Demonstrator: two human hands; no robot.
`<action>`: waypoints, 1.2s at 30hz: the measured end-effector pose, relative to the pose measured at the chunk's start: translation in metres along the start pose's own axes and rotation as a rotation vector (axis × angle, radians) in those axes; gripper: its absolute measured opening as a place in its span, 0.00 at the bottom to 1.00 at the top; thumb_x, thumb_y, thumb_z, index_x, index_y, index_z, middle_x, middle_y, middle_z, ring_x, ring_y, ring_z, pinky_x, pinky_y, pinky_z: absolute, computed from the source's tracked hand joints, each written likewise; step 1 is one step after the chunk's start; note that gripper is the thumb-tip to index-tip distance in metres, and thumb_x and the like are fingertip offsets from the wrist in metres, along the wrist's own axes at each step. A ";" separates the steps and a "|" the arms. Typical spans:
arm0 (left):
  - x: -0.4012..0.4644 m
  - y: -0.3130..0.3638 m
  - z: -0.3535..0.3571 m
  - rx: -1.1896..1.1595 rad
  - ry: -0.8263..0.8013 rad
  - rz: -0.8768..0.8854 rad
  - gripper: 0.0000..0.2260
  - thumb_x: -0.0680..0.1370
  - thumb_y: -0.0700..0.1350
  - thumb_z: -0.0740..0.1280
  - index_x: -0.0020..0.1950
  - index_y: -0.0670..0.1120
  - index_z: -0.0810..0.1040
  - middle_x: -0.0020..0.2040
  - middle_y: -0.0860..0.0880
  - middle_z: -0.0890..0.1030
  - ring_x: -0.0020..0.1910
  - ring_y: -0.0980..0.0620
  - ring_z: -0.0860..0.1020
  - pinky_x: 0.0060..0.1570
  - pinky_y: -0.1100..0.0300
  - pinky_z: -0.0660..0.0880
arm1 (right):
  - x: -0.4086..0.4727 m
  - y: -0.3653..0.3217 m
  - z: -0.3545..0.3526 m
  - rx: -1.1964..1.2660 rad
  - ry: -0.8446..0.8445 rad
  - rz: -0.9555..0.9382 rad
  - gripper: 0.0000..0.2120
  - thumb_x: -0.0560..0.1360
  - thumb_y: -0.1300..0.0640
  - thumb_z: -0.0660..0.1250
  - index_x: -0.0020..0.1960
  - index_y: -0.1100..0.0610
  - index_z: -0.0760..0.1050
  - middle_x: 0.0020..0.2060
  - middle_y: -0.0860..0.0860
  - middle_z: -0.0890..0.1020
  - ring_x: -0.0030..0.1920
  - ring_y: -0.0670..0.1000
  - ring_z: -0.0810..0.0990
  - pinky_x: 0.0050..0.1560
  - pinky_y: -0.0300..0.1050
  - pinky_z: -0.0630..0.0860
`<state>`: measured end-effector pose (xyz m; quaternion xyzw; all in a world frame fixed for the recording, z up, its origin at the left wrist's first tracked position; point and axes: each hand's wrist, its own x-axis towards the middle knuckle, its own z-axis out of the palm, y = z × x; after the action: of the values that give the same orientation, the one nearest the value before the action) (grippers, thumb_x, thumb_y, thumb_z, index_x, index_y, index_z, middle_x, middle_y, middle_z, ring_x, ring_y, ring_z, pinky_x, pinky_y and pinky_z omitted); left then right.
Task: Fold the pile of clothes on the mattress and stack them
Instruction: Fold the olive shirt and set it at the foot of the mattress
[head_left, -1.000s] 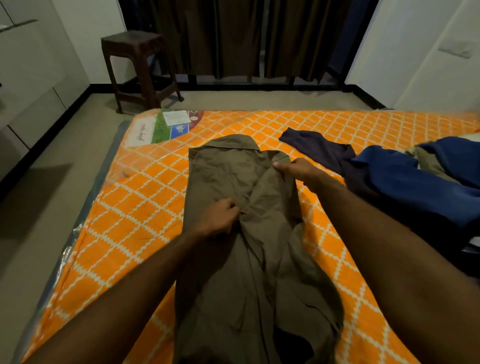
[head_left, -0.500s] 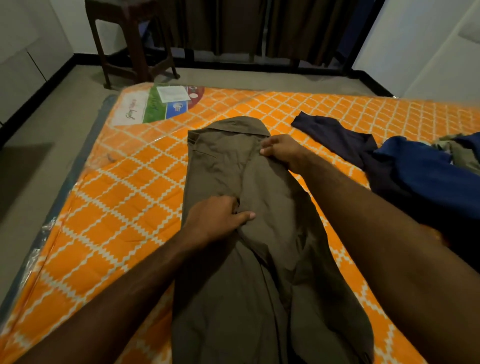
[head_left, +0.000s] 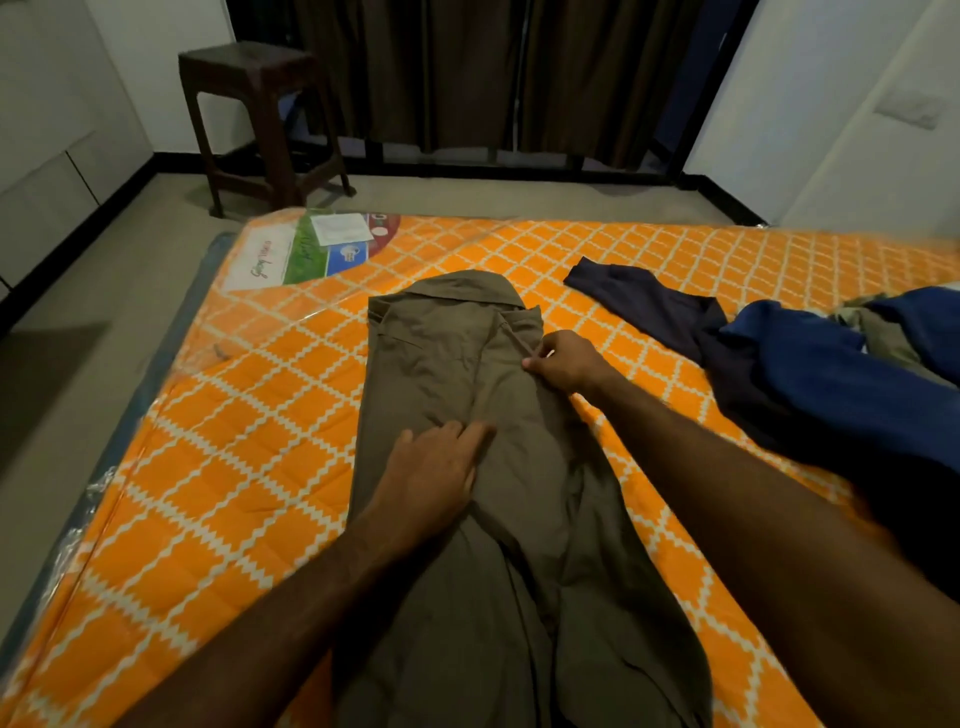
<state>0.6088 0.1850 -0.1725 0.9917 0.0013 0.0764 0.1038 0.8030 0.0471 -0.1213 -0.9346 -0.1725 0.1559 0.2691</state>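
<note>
An olive-brown shirt (head_left: 431, 364) lies lengthwise on the orange patterned mattress (head_left: 249, 415), collar at the far end, both sides folded in toward the middle. My left hand (head_left: 431, 467) lies flat on the shirt's middle, fingers straight, pressing the cloth. My right hand (head_left: 563, 361) pinches the folded right edge of the shirt near the shoulder. To the right sits a loose pile of clothes: a dark navy garment (head_left: 660, 312), a blue garment (head_left: 831, 374) and a bit of olive cloth (head_left: 878, 332).
The mattress is wrapped in clear plastic, with a printed label (head_left: 317, 249) at its far left corner. Beyond it are bare floor, a dark wooden stool (head_left: 260, 114) and dark curtains (head_left: 467, 73). White cupboards line the left wall.
My left hand has let go of the cloth and flattened onto the shirt. My right hand has shifted slightly toward me along the folded edge, still pinching it.
</note>
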 end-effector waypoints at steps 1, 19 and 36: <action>-0.002 0.000 0.001 0.055 -0.002 0.005 0.20 0.82 0.50 0.51 0.74 0.57 0.64 0.60 0.50 0.76 0.58 0.46 0.77 0.50 0.51 0.65 | -0.001 0.004 0.004 0.061 0.025 0.028 0.11 0.78 0.53 0.71 0.54 0.60 0.78 0.51 0.57 0.82 0.52 0.57 0.80 0.51 0.52 0.79; -0.067 0.066 -0.037 -1.125 -0.028 -0.534 0.13 0.84 0.38 0.60 0.67 0.45 0.76 0.46 0.40 0.84 0.29 0.50 0.81 0.21 0.60 0.74 | -0.249 0.042 0.011 -0.064 0.010 0.242 0.15 0.74 0.44 0.68 0.53 0.53 0.73 0.45 0.50 0.77 0.47 0.55 0.78 0.41 0.48 0.73; -0.039 0.082 -0.036 -1.298 0.048 -0.871 0.11 0.80 0.36 0.64 0.62 0.43 0.74 0.41 0.44 0.80 0.29 0.49 0.76 0.23 0.59 0.73 | -0.324 0.083 0.002 1.208 -0.502 0.273 0.32 0.73 0.32 0.68 0.68 0.52 0.78 0.65 0.55 0.81 0.67 0.57 0.78 0.75 0.57 0.65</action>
<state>0.5635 0.1112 -0.1269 0.6408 0.3476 0.0355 0.6836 0.5326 -0.1495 -0.1047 -0.5684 0.0075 0.4707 0.6748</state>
